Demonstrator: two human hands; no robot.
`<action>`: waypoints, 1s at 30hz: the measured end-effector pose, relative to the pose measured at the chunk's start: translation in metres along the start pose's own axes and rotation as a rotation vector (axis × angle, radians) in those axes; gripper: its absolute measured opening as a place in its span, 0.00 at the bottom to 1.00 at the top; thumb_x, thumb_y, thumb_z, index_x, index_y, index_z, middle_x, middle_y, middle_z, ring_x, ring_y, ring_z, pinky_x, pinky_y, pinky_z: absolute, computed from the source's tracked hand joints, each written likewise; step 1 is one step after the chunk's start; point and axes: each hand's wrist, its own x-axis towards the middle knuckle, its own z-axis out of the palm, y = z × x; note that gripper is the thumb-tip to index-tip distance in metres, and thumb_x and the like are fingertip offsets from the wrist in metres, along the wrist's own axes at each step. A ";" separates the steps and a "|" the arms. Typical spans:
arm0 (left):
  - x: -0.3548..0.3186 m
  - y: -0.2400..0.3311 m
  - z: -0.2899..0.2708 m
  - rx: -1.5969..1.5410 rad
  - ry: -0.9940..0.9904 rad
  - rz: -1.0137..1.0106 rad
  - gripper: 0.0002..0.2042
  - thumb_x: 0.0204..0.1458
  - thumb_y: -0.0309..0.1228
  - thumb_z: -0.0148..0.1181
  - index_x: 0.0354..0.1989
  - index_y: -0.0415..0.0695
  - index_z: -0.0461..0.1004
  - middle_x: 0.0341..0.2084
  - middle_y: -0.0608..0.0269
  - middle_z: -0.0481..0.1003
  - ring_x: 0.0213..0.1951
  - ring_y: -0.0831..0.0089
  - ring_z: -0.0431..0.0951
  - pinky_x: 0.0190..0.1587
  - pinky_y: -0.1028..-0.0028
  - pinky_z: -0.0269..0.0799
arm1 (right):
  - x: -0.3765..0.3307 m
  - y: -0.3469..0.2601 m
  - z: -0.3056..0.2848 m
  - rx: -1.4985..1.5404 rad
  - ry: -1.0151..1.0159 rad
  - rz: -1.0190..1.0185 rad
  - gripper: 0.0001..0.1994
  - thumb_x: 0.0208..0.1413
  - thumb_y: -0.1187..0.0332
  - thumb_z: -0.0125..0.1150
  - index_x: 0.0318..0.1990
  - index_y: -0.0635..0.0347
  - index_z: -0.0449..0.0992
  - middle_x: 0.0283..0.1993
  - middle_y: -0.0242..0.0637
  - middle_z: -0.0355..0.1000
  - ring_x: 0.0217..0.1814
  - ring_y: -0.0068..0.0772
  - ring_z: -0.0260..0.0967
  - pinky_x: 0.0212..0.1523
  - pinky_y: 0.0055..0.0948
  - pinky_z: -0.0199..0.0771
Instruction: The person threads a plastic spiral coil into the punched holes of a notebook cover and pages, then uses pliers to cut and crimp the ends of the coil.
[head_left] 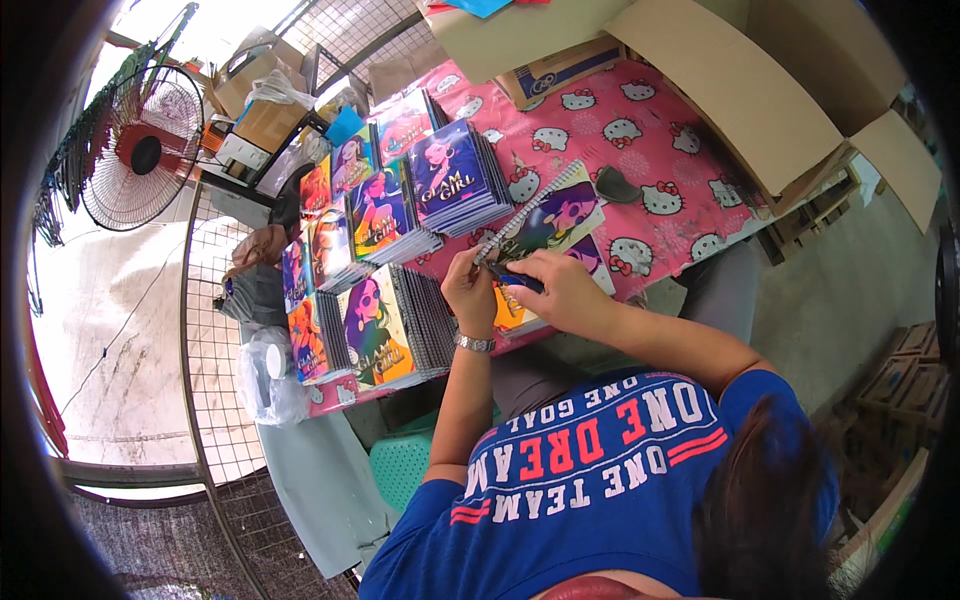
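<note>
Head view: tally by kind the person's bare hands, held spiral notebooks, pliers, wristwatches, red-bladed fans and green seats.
Left hand and right hand: 2
Held spiral notebook: 1
Pliers: 1
Wristwatch: 1
Red-bladed fan: 1
Green seat: 1
Total: 7

A red electric fan (146, 154) stands at 10 o'clock; an open cardboard box (725, 85) gapes at 2, wooden crates (905, 383) sit near 3, a green stool (402, 466) at 7, a clear plastic bag (268, 385) at 8.

dark tool (524, 279): partly hidden by right grip (566, 292) | large carton (735, 95): cropped above
</note>
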 end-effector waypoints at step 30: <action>-0.001 0.013 -0.239 0.957 -0.163 -0.587 0.28 0.58 0.39 0.57 0.68 0.56 0.61 0.70 0.37 0.48 0.72 0.48 0.48 0.69 0.60 0.52 | 0.025 0.270 -0.285 -1.315 0.551 0.476 0.19 0.59 0.59 0.57 0.57 0.52 0.71 0.59 0.45 0.66 0.65 0.47 0.61 0.58 0.50 0.68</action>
